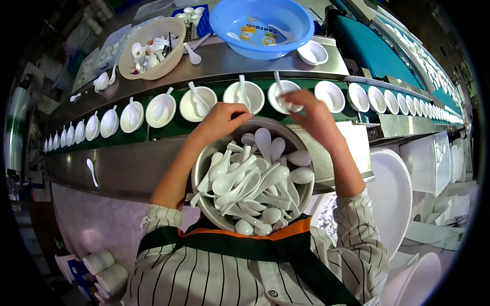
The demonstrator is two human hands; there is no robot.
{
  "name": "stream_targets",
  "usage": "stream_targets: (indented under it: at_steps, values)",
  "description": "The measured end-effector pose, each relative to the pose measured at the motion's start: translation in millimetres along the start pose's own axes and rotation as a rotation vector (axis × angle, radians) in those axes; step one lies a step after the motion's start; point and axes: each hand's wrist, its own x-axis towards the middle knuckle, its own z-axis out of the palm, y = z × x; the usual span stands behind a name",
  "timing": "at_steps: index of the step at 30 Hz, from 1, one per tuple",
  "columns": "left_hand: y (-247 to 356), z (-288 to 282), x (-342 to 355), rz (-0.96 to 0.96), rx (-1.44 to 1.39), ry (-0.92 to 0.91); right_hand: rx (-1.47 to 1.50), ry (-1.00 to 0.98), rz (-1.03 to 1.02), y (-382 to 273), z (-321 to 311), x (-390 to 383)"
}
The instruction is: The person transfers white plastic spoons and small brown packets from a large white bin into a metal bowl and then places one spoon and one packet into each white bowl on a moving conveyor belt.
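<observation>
A steel basin in front of me is heaped with white soup spoons. Beyond its rim, small white bowls stand in a row on a green conveyor belt. My left hand is closed, with thumb and fingers curled together at the basin's far rim, close to a bowl with a spoon in it; whatever it may hold is hidden. Over the right edge of another bowl reaches my right hand, its fingers smeared by motion. A spoon leans in that bowl, handle up. The bowl to its right has no spoon.
On the steel ledge behind the belt are a blue basin, a beige basin with spoons and bits, and a small bowl. One loose spoon lies on the near steel edge. A teal conveyor runs at far right.
</observation>
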Motion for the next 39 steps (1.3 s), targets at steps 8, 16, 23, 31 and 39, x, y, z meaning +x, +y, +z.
stream_targets:
  at_steps: [8,16,23,31,39]
  values:
    - [60.3,10.1,-25.5,0.199,0.452,-0.199,-0.554,-0.325,-0.431,-31.0,19.1,-34.0]
    - [51.0,27.1,-41.5,0.111,0.056,-0.384,-0.67,0.01,-0.187,-11.3,-25.1,-11.7]
    - [55.4,10.7,-26.4,0.018,-0.276,-0.388,-0.562,0.057,0.384,93.3,44.6,13.3]
    - [40.8,-11.4,29.5,0.052,-0.687,-0.158,-0.457,0.245,0.53,117.7,43.5,16.9]
    - [26.6,23.1,73.5,-0.05,-0.625,0.395,0.655,-0.06,0.389,69.3,8.4,24.8]
